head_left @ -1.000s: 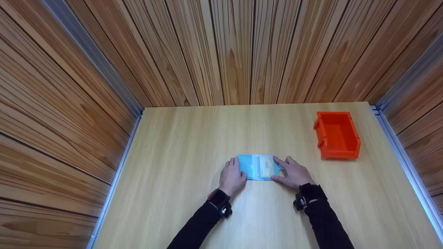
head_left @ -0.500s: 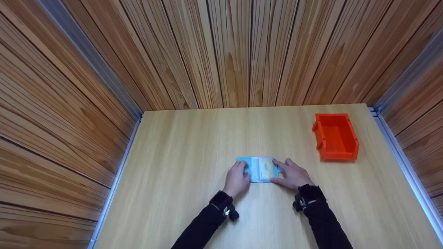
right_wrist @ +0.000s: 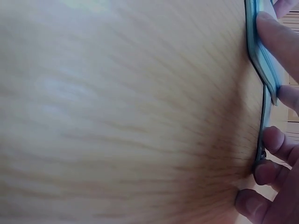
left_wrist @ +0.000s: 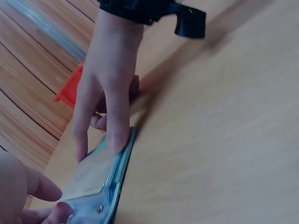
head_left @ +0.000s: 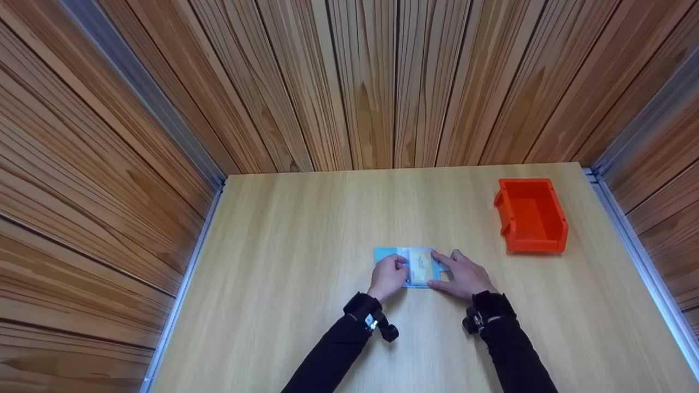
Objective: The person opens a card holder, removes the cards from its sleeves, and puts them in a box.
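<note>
Wallet [head_left: 415, 266]: blue, lying open on the surface [head_left: 306, 229], between the two hands; places below are taken from it.
Left hand [head_left: 386, 278]: over the wallet's middle, fingers curled, thumb and index tips near each other by the edge of the see-through pages [head_left: 421, 267]; whether they pinch a page, cannot tell.
Right hand [head_left: 467, 277]: at the wallet's right end, thumb and index spread apart, tips resting on the near and far sides of the pages.
Slip risk: pages look thin and slick; the left fingertips may slide off or lift several together, the cause being a shallow or uneven hold.
Skid risk: wallet could swivel if the right hand eases off while the left pulls.
Snap [left_wrist: 99, 208]: small round stud on the wallet, near the left fingertips; a page might catch there.
Bin [head_left: 534, 215]: red-orange, beyond the wallet and to its right, well apart.
In the way: left hand hides part of the wallet's middle from the head view; right hand sits on the bin side.
Plank wall [head_left: 371, 87]: beyond the wallet, behind the surface's far edge.
</note>
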### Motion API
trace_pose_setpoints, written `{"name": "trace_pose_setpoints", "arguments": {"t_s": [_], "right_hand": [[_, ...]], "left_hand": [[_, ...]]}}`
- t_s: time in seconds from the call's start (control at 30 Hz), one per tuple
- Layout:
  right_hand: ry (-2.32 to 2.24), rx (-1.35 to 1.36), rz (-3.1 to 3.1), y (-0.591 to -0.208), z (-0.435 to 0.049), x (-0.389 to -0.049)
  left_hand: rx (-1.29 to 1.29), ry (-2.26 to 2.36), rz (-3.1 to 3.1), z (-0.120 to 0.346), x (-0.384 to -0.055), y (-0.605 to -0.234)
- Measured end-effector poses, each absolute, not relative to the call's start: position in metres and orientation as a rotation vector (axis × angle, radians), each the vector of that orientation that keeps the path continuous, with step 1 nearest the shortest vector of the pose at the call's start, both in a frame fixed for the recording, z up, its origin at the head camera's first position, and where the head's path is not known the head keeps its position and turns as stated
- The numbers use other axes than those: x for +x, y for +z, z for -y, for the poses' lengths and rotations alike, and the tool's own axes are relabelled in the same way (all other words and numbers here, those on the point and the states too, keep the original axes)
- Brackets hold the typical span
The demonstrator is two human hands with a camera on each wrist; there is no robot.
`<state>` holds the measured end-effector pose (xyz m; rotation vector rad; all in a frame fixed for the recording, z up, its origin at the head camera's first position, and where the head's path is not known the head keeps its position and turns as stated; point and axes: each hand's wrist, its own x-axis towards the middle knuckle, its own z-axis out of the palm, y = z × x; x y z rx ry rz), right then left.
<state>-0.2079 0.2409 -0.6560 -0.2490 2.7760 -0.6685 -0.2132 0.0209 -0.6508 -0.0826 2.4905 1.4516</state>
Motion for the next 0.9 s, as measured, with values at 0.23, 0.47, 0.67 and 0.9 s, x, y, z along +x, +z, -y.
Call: {"name": "trace_pose_setpoints", "arguments": {"t_s": [0.23,0.47,0.67,0.9], "right_hand": [[-0.671,-0.201,-2.754,-0.654,-0.24,-0.207],[-0.663,-0.199,-2.75,-0.656,-0.24,-0.208],[-0.664,-0.201,-2.755,-0.657,-0.241,-0.208],[-0.675,-0.239,-2.779,-0.66,-0.241,-0.208]], "left_hand": [[-0.205,1.473,-2.427,-0.026,-0.214,-0.644],[-0.289,1.402,-2.414,-0.027,-0.216,-0.639],[-0.354,1.469,-2.298,-0.028,-0.216,-0.636],[-0.381,1.582,-2.214,-0.027,-0.218,-0.637]]}}
